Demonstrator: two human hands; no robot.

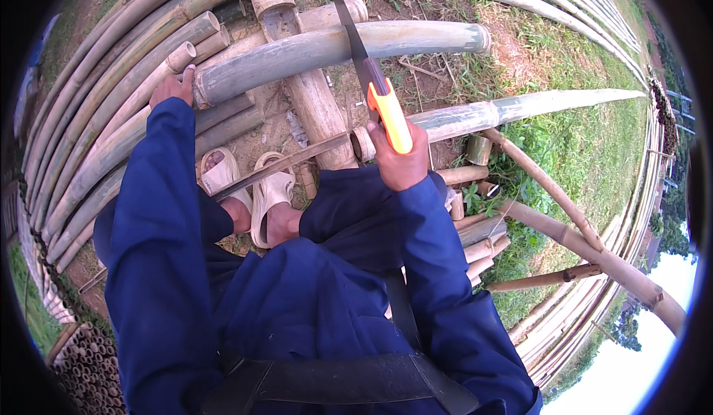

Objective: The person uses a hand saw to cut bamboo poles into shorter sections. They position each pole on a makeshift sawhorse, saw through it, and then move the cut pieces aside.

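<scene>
At twelve o'clock, your right hand [406, 165] grips a saw [370, 75], its blade [349, 25] overlapping a thick bamboo pole [297, 56]. Your left hand [169, 90] touches that pole's ten-o'clock end; I can't tell whether its grip is closed.

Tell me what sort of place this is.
Most likely an outdoor bamboo-working yard: long bamboo poles lie massed on the left, shorter cut pieces lie on the right, and the right hand grips an orange-handled saw.

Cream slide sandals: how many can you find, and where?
2: one cream slide sandal on the left foot, a second sandal on the right foot, both partly behind a long brown strip.
</scene>
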